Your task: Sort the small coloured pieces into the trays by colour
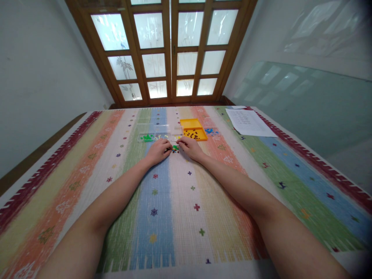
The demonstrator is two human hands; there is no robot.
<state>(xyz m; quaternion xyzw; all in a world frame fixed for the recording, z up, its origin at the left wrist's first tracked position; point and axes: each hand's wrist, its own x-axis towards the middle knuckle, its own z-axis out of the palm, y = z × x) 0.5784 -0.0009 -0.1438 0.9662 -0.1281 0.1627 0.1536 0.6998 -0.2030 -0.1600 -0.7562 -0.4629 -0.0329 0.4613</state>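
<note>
Between my two hands lies a small pile of mixed green, dark and coloured pieces on the striped cloth. My left hand rests at the pile's left side, its fingers curled together; anything in them is too small to make out. On the right side, my right hand has thumb and forefinger pinched near the pile, and what they hold is not clear. Just beyond the hands are green pieces and pale pieces in clear boxes, and dark pieces in an open yellow box.
Blue pieces sit right of the yellow box. A printed paper sheet lies at the far right of the table. The striped tablecloth covers the table, and wooden doors with glass panes stand beyond it.
</note>
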